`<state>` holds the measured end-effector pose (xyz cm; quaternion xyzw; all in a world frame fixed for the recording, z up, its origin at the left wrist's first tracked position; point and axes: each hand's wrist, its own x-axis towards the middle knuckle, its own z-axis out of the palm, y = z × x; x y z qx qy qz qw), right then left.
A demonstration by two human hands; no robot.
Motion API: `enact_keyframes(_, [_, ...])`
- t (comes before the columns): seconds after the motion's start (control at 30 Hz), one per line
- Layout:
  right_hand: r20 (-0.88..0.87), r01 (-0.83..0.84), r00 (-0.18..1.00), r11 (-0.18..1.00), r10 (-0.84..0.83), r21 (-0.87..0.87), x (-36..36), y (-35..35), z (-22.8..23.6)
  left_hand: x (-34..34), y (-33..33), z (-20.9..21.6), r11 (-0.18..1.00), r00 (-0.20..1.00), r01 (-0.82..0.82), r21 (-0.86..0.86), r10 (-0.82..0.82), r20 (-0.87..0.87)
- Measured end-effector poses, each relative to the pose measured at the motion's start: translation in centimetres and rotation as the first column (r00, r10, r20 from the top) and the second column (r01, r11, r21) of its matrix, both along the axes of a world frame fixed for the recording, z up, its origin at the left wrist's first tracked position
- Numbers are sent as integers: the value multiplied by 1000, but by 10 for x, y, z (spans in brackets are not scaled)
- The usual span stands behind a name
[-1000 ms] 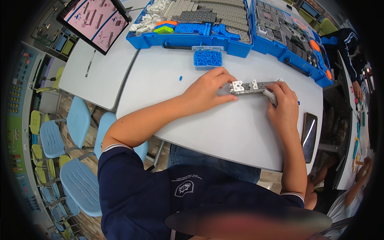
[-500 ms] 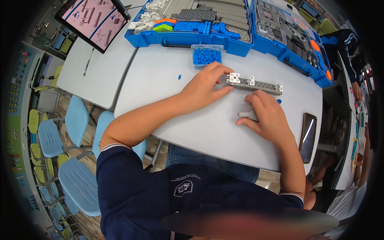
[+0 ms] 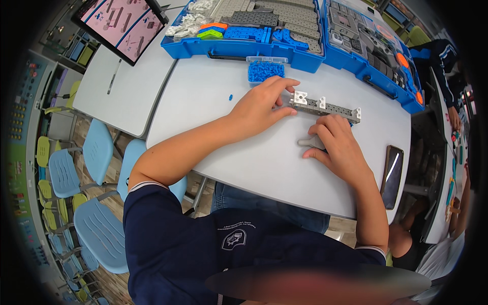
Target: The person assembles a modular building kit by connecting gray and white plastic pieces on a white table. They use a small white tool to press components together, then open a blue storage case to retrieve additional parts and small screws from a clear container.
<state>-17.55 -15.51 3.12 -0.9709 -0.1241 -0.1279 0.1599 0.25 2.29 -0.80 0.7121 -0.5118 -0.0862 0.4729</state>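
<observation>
A long grey perforated plastic beam (image 3: 333, 108) lies on the table, carrying several white corner connectors (image 3: 300, 97) along it. My left hand (image 3: 259, 104) is at the beam's left end, thumb and index finger apart on either side of it. The index finger is stretched out above the end connector. My right hand (image 3: 339, 147) is curled around a small grey plastic tool (image 3: 311, 143), whose rounded end sticks out between thumb and fingers. Its knuckles are close to the beam's near side. A bit of a blue pin (image 3: 351, 123) shows behind this hand, partly hidden.
A small clear box of blue pins (image 3: 265, 71) stands beyond my left hand; one loose blue pin (image 3: 231, 97) lies left. Blue parts cases (image 3: 244, 49) line the far edge. A phone (image 3: 392, 177) lies at right, a tablet (image 3: 119, 28) stands far left. Another person's hand (image 3: 454, 118) is at right.
My left index finger has lifted off the connector and straightened. The right hand has shifted slightly, tilting the grey tool flatter. The view has moved a little.
</observation>
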Motion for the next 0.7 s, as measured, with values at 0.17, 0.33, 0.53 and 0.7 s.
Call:
enact_keyframes(0.17, [92, -27, 995, 1000, 28, -15, 1, 1, 3, 0, 0, 1, 999, 999, -8, 31, 7, 41])
enact_keyframes(0.33, [183, -47, 982, 998, 54, -43, 1, 1, 5, 0, 0, -1, 999, 997, -13, 35, 11, 72])
enact_keyframes(0.53, [182, -48, 982, 999, 51, -22, 0, 0, 3, 0, -2, -2, 1000, 1000, -2, -5, 2, 17])
enact_keyframes(0.7, [154, -43, 987, 999, 42, 6, 0, -1, 2, -1, -1, 0, 1000, 1000, 0, 8, 0, 20])
